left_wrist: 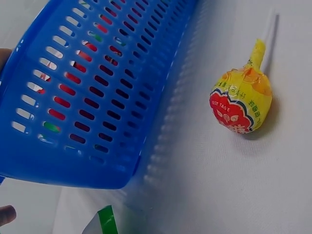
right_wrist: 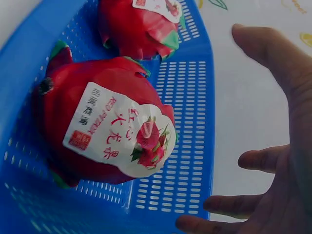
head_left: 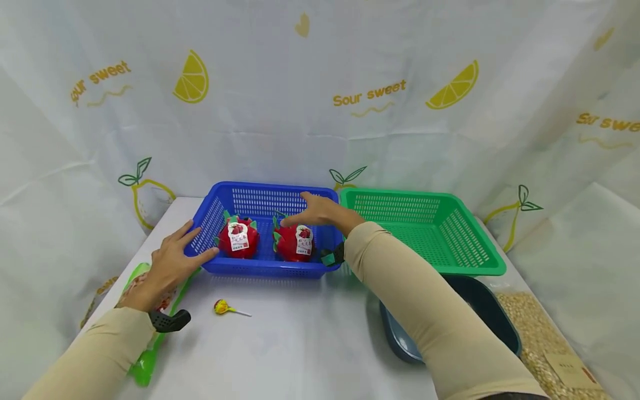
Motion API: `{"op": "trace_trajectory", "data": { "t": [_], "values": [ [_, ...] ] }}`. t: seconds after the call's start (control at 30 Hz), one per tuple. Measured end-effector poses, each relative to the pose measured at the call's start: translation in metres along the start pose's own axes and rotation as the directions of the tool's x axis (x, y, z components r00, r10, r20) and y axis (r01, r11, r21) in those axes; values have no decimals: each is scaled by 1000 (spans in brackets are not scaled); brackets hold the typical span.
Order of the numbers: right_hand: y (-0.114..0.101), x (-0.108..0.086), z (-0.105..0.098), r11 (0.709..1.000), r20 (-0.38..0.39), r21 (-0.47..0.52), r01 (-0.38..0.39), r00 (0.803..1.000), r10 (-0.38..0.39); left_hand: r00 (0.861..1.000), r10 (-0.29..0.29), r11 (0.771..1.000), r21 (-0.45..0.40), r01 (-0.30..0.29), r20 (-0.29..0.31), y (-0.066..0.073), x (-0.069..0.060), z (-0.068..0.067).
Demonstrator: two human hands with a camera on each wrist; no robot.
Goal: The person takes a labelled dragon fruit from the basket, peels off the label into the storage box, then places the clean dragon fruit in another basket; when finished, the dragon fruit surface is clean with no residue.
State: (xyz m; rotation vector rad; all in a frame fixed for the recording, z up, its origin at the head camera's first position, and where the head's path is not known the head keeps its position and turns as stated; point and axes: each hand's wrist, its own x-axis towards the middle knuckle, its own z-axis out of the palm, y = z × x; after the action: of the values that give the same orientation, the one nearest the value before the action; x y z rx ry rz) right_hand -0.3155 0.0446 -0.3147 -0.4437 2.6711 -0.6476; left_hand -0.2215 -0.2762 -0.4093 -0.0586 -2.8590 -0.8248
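Two red dragon fruits with green-tipped scales and white labels lie in a blue plastic basket [head_left: 270,269]: one on the left [head_left: 238,239], one on the right [head_left: 292,243]. My right hand [head_left: 322,212] is over the basket's right part, fingers spread, holding nothing; the right wrist view shows it apart from the nearer dragon fruit [right_wrist: 97,119]. My left hand [head_left: 175,261] is at the basket's front left corner with thumb and fingers spread. Whether it touches the rim, I cannot tell. A yellow-wrapped lollipop [left_wrist: 242,100] lies on the white table in front of the basket.
A green basket [head_left: 420,233] stands right of the blue one. Below it, a dark blue basin [head_left: 487,305] is partly covered by my right sleeve. A bag of pale grains [head_left: 535,328] lies at the right edge; a green-edged packet [head_left: 145,364] lies under my left arm.
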Motion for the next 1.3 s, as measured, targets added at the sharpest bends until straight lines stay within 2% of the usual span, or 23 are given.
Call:
{"op": "trace_trajectory", "data": {
  "t": [0.17, 0.3, 0.43, 0.6, 0.77, 0.83, 0.9, 1.0, 1.1, 1.3],
  "values": [
    [-1, 10, 5, 995, 78, 54, -83, 994, 79, 1000, -17, 1000, -13, 17, 1, 0, 0, 0],
    [1, 18, 11, 978, 150, 96, -185, 974, 170, 999, -32, 999, -21, 32, 1, 1, 0, 2],
    [3, 27, 17, 965, 202, 108, -239, 956, 214, 999, -38, 999, -25, 38, 1, 2, -1, 4],
    [9, 34, 23, 955, 258, 138, -263, 940, 221, 999, -40, 999, -23, 40, -1, 2, 0, 7],
    [13, 41, 28, 961, 299, 152, -229, 938, 176, 999, -41, 999, -18, 41, -6, -1, 2, 6],
    [15, 43, 31, 965, 298, 158, -210, 942, 156, 999, -38, 999, -18, 38, -10, -2, 2, 6],
    [16, 43, 34, 955, 303, 200, -219, 941, 152, 999, -37, 999, -21, 37, -10, -2, 2, 7],
    [16, 42, 37, 957, 279, 205, -205, 949, 143, 999, -42, 999, -22, 42, -7, -2, 2, 6],
    [14, 40, 37, 963, 227, 185, -194, 962, 150, 999, -50, 998, -26, 50, -2, -1, 1, 5],
    [15, 39, 38, 951, 116, 236, -200, 977, 177, 999, -52, 998, -35, 52, -2, 0, 1, 5]
  ]
}}
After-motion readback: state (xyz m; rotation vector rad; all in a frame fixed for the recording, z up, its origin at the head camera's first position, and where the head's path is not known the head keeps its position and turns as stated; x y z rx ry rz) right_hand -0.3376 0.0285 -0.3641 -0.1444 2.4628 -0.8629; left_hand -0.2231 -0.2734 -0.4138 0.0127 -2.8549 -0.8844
